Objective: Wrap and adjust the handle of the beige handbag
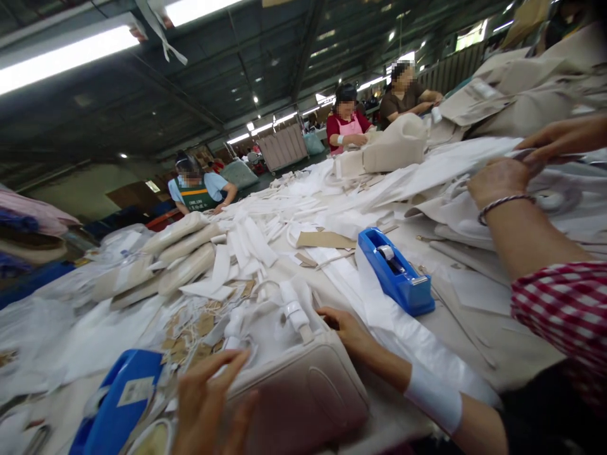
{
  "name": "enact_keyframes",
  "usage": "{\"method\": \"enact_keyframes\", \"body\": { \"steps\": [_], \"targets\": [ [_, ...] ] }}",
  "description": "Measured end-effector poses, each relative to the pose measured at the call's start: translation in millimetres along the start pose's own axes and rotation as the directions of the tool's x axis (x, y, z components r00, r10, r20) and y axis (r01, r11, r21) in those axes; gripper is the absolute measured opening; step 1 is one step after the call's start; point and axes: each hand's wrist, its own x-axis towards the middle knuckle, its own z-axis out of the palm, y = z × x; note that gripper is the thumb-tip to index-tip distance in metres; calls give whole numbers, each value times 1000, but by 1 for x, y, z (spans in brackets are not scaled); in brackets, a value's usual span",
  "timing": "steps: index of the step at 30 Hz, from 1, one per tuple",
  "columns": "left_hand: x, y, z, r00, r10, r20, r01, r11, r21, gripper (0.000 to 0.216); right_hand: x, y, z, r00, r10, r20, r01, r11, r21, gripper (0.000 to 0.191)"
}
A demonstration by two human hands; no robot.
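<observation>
A beige handbag lies on the table right in front of me, its handles wrapped in white paper. My left hand is at the bag's left end, fingers spread and touching its side. My right hand, with a white band on the wrist, lies on the bag's top right edge by the handle base, fingers curled over the rim. White plastic sheet runs under my right forearm.
One blue tape dispenser stands just right of the bag, another at the near left. Wrapped bags and white paper strips cover the table. A co-worker's arm in a red checked sleeve reaches in on the right. Other people work at the far side.
</observation>
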Motion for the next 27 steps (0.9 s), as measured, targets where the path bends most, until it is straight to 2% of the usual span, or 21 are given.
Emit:
{"method": "enact_keyframes", "body": {
  "steps": [2, 4, 6, 11, 16, 19, 22, 25, 27],
  "targets": [
    [18, 39, 12, 976, 143, 167, -137, 990, -46, 39, 1, 0, -1, 1000, -22, 5, 22, 999, -29, 36],
    [28, 66, 30, 945, 166, 282, -145, 985, -95, 47, 0, -1, -1, 999, -45, 11, 45, 998, -49, 34],
    [28, 78, 47, 934, 149, 326, -112, 985, -129, 48, -2, -3, -1, 998, -68, -4, 68, 995, -72, 32],
    [10, 81, 65, 951, 193, 242, -151, 971, -183, 45, -6, -6, 4, 991, -119, -56, 109, 982, -156, 22],
    [3, 86, 63, 937, 245, 250, -207, 964, -169, 40, 0, -3, 7, 988, -151, -32, 141, 966, -215, 15],
    [3, 85, 60, 936, 244, 255, -207, 965, -163, 40, 3, -1, 7, 987, -160, -23, 151, 962, -226, 24],
    [4, 83, 58, 932, 215, 291, -171, 971, -170, 41, 4, 1, 9, 984, -172, -33, 161, 961, -224, 42],
    [8, 83, 54, 918, 199, 343, -145, 974, -176, 42, 6, 3, 10, 978, -207, -5, 200, 952, -232, 37],
    [13, 83, 50, 887, 228, 402, -169, 970, -176, 48, 10, 3, 9, 970, -240, 38, 242, 937, -251, 32]
  ]
}}
